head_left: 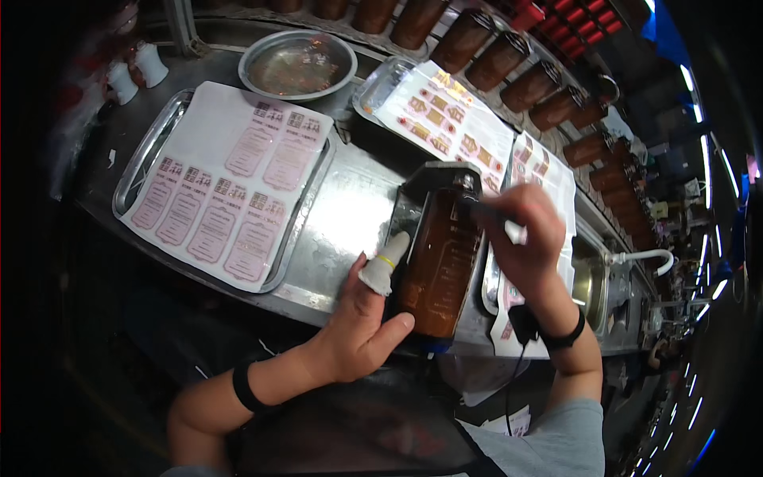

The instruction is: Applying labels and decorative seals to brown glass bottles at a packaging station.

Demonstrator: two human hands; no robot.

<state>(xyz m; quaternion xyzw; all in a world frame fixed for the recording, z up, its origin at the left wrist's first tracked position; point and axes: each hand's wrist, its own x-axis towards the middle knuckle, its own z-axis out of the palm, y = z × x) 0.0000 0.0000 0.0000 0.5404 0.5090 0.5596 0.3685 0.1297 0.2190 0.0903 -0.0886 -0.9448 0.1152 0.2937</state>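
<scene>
Metal counter (350, 203), dim workroom (675, 199), brown bottle (439, 270) between spread left fingers (379, 274) and curled right fingers (534, 210), right grip unclear

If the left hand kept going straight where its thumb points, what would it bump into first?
Most likely the lower end of the brown bottle; the left hand may already touch it, as depth is hard to judge here.

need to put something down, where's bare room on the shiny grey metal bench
Widest bare patch: the bench between the white, pink-printed paper sheet at left and the brown rectangular bottle; the left hand borders its near corner. Crowded: right of the bottle, with the right hand and white printed sheets.
</scene>
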